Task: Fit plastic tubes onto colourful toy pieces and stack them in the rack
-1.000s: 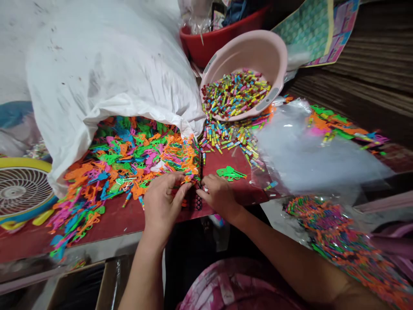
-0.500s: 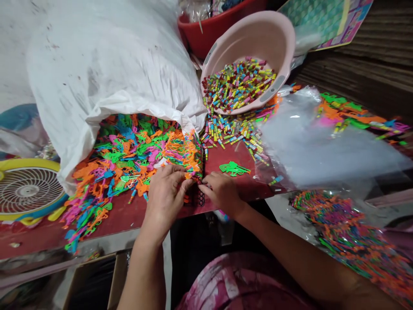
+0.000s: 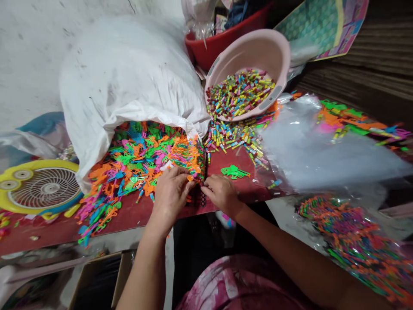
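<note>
My left hand (image 3: pixel 172 189) is closed, thumb and fingers pinched together at the near end of a bundle of small plastic toy guns (image 3: pixel 187 154) stacked in rows. My right hand (image 3: pixel 221 193) faces it from the other side, its fingertips pinched as well. What sits between the fingertips is too small to make out. Just below them, a strip of black rings (image 3: pixel 203 199) lies by the table's edge. One green toy gun (image 3: pixel 235 172) rests flat to the right of my right hand. Loose toy guns (image 3: pixel 129 159) in orange, green, pink and blue pile up left of my left hand.
A white sack (image 3: pixel 135 64) spills the toy guns. Behind, a tilted pink basin (image 3: pixel 280 64) holds small striped tubes (image 3: pixel 241 92), some spilled onto the red table (image 3: pixel 129 224). Clear plastic bags (image 3: pixel 322 150) lie right, a yellow fan (image 3: pixel 48 189) left. A filled bag (image 3: pixel 355 241) hangs low right.
The camera view has shifted a little, so the fan and sack sit further right and lower. Both hands stay pinched at the same spot by the stacked toy guns.
</note>
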Demonstrator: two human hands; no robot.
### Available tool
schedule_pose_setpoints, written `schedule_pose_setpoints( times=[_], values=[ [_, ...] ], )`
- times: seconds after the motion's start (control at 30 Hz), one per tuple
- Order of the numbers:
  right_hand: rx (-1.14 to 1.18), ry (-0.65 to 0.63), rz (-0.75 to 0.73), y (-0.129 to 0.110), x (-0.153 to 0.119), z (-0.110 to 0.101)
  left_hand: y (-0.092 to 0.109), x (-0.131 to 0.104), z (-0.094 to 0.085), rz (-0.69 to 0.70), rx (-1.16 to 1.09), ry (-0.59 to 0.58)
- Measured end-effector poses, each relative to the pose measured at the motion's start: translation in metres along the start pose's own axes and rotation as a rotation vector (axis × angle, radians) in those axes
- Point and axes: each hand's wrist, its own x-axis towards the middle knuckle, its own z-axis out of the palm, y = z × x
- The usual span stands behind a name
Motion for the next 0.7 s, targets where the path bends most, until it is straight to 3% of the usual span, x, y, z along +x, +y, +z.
schedule_pose_setpoints(
  times=[0.2, 0.3, 0.47, 0.6, 0.7],
  values=[
    [-0.029, -0.107, -0.051, 0.012, 0.004, -0.031, 0.012, -0.005, 0.001, -0.067, -0.024, 0.094],
    [-0.112, -0.035, 0.007, 0.033, 0.027, -0.057, 0.013, -0.005, 0.005, -0.058, -0.047, 0.162],
    [-0.31, -0.042, 0.166, 0.05, 0.069, -0.081, 0.012, -0.005, 0.016, -0.017, 0.191, 0.191],
    [-0.114, -0.091, -0.048, 0.031, 0.048, -0.074, 0.011, -0.005, 0.021, -0.017, 0.219, 0.206],
    [0.018, -0.117, -0.09, 0.019, 0.014, -0.056, 0.01, -0.008, 0.02, 0.0, 0.179, 0.229]
  ],
)
